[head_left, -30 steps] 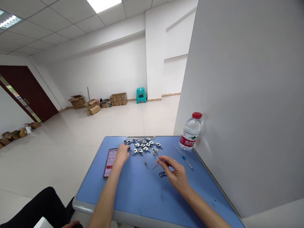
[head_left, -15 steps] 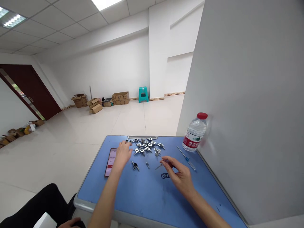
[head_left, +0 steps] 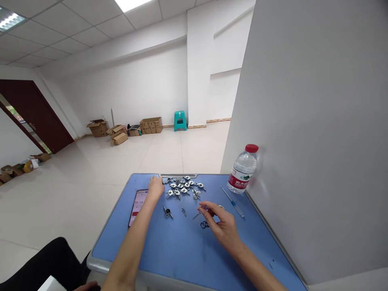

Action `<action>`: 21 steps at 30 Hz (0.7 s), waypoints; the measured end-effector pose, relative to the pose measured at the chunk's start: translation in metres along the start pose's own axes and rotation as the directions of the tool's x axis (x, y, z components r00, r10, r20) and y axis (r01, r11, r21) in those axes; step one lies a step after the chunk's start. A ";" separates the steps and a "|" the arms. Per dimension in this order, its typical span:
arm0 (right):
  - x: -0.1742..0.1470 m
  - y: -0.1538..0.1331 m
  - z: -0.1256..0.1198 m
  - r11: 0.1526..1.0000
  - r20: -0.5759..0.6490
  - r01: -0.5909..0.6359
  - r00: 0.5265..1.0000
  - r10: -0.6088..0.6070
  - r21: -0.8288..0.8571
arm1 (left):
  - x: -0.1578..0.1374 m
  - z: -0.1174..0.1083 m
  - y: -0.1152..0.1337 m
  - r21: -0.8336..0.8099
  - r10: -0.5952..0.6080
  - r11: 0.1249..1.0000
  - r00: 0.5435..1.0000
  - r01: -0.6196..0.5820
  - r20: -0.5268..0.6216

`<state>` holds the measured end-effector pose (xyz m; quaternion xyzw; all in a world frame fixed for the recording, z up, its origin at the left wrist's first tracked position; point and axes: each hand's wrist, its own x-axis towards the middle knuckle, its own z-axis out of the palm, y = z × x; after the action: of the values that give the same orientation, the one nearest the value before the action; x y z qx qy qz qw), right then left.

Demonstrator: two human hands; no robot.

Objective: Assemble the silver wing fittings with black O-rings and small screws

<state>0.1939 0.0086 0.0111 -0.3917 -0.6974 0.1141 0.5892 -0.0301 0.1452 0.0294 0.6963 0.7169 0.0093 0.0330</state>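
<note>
Picking out parts seems underway, wanting a careful lift next: the left hand (head_left: pixel 156 188) curls, grip unclear, at the table (head_left: pixel 178 250)'s ten o'clock beside metal parts (head_left: pixel 184 190) at twelve, the right hand (head_left: pixel 222 222) toward three pinching a thin piece (head_left: pixel 196 216).

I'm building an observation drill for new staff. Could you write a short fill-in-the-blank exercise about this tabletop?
1. The tabletop is coloured ____.
2. The cap on the bottle is ____.
3. A thin piece is pinched in the person's ____ hand.
4. The fitting lying apart from the cluster of metal parts is to the ____ of the tiny beads.

Missing words: blue; red; right; left.
</note>
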 end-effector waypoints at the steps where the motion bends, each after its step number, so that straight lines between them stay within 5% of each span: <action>1: -0.001 0.000 0.000 1.000 0.003 0.002 1.000 -0.002 0.000 | -0.003 0.000 0.001 0.009 -0.007 1.000 1.000 0.007 0.006; 21: -0.003 0.001 0.002 0.999 0.015 0.041 0.999 -0.042 0.024 | -0.067 -0.016 0.015 0.058 -0.034 0.998 0.978 0.023 0.207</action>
<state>0.1927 0.0074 0.0077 -0.3693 -0.7084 0.1130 0.5908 -0.0138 0.0793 0.0488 0.6838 0.7194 -0.0836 0.0885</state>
